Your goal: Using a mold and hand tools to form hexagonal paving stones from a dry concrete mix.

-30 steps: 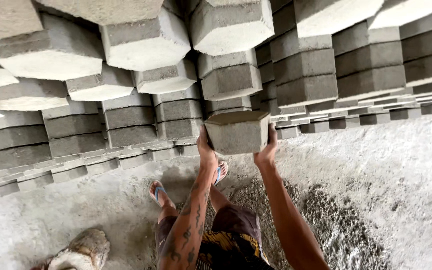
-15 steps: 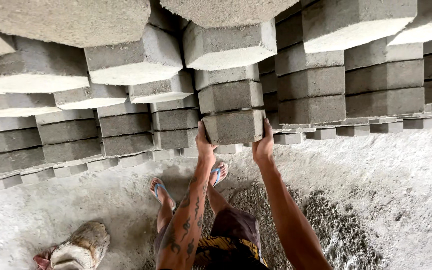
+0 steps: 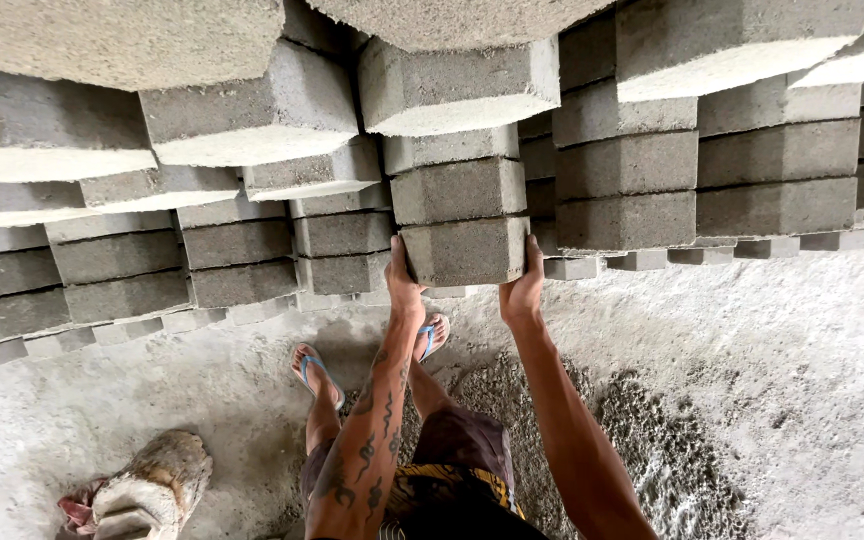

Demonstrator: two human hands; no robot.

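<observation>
While the left hand [image 3: 404, 272] pressed flat against the left end of a grey concrete paving block [image 3: 464, 251], the right hand [image 3: 524, 285] clamped the opposite end, so the block was gripped between the two palms with the fingers wrapped up its sides. It sat at the foot of a column of stacked blocks [image 3: 458, 188], its top face touching or very nearly touching the block above; whether it already rested on the low row beneath could not be told, since the hands and the block hid that joint. Both arms were stretched forward at full reach, and the person's feet in blue sandals [image 3: 316, 368] stood on the floor just short of the stack.

Around that column, many more rows of the same blocks [image 3: 122, 260] rose in neat tiers to either side, several layers high, which suggested that much of the stacking was done. A single flat layer of blocks [image 3: 822, 240] ran along the base to the right, apparently with room above it. Loose dark gravel [image 3: 652, 450] lay on the pale concrete floor [image 3: 812, 340] beside the legs, and a crumpled dusty sack [image 3: 147, 485] lay to the left.
</observation>
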